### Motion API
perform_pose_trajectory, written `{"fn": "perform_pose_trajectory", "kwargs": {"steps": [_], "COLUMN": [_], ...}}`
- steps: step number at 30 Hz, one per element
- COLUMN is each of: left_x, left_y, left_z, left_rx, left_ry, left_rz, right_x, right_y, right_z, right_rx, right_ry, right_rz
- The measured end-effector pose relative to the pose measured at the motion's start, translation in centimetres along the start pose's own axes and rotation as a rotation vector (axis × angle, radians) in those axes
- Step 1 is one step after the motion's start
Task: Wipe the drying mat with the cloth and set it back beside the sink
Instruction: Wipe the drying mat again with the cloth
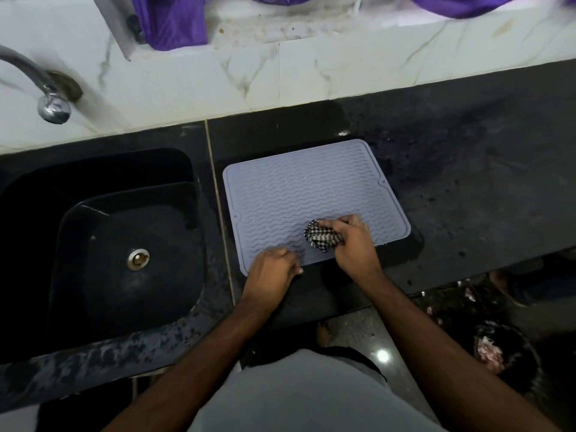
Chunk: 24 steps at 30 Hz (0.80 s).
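Head view: my right hand point(350, 244) bunches the cloth point(322, 238) on the mat point(296, 188), left fingers point(288, 260) curled, pinning its near edge; mat likely floppy, best lifted by edges.

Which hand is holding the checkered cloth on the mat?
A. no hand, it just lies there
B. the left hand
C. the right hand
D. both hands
C: the right hand is curled round the bunched checkered cloth on the drying mat, while the left hand only grips the mat's near edge.
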<state>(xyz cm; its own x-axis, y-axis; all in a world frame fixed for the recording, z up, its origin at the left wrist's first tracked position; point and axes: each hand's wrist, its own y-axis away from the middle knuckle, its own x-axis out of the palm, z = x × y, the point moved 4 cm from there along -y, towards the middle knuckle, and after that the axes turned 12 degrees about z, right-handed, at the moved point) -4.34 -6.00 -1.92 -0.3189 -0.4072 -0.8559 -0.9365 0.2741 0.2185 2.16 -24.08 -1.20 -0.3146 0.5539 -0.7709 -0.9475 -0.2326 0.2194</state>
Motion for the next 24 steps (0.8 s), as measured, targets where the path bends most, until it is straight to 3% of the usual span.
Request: {"fn": "perform_pose_trajectory", "kwargs": {"steps": [3, 7, 13, 18, 24], "left_x": [-0.2, 0.2, 0.3, -0.3, -1.5], "left_y": [-0.7, -1.3, -1.3, -2.1, -1.6], "left_z": [1.0, 0.6, 0.4, -1.2, -0.5], "left_rx": [-0.111, -0.159, -0.081, -0.12, -0.149], "left_ry": [0.142, 0.107, -0.093, -0.321, -0.165], "left_rz": [-0.014, -0.01, 0.073, 0.159, 0.108], "right_x": [-0.3, -0.6, -0.9, -0.7, -0.4], "right_y": [0.2, 0.3, 0.1, -0.2, -0.4], "right_z": [0.2, 0.5, 0.7, 1.0, 1.6], "right_rx": [0.013, 0.011, -0.015, -0.033, -0.08], "right_ry": [0.0, -0.004, 0.006, 0.018, -0.003], "right_rz": [0.033, 0.04, 0.043, 0.065, 0.071]}}
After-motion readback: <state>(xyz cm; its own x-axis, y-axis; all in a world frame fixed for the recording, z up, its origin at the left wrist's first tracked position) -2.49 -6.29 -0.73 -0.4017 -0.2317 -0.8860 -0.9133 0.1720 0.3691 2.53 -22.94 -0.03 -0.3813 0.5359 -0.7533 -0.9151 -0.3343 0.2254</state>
